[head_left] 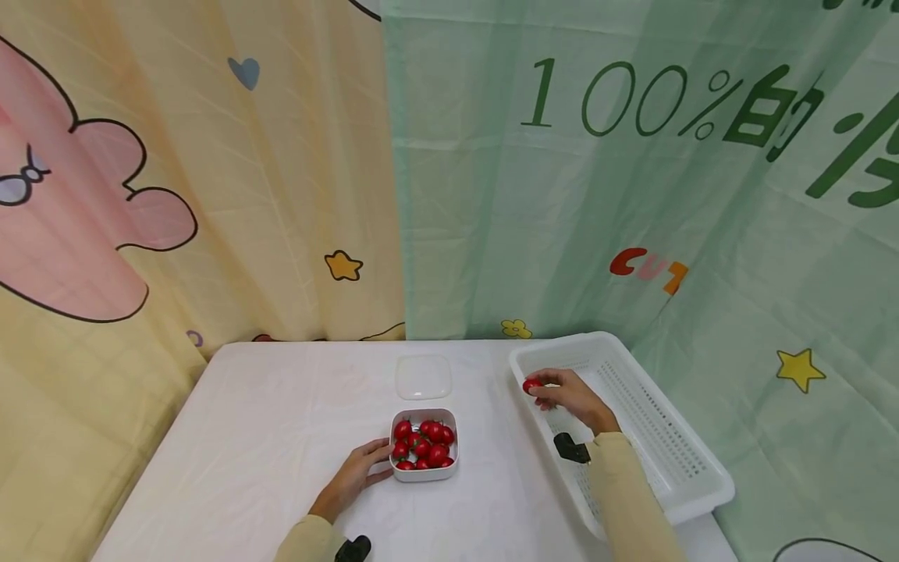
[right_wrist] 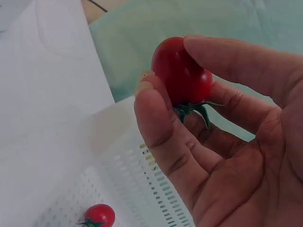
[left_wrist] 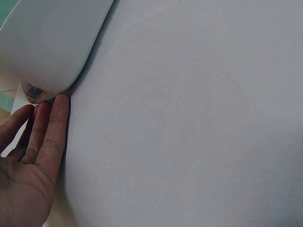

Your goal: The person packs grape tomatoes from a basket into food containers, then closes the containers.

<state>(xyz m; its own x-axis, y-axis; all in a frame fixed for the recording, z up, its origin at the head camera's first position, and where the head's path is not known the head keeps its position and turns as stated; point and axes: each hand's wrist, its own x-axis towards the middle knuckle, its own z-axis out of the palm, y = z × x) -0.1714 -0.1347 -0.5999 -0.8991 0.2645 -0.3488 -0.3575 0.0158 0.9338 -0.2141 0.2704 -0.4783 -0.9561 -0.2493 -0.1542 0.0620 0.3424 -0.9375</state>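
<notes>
My right hand [head_left: 570, 396] pinches a cherry tomato [right_wrist: 176, 71] between thumb and fingers, over the left wall of a white perforated basket [head_left: 660, 421]. The tomato's green stem points toward the palm in the right wrist view. Another cherry tomato [right_wrist: 100, 215] lies lower down in the basket. Left of it, a small white box [head_left: 424, 475] holds several red cherry tomatoes [head_left: 421, 448]. My left hand [head_left: 357, 476] touches that box's left side with nearly straight fingers. In the left wrist view, its fingertips meet the box's edge beside a barcode label [left_wrist: 35, 91].
A clear lid [head_left: 424, 377] lies flat on the white-covered table [head_left: 281, 414], behind the box. Printed curtains [head_left: 477, 234] hang along the table's back and right sides. The basket takes up the table's right side.
</notes>
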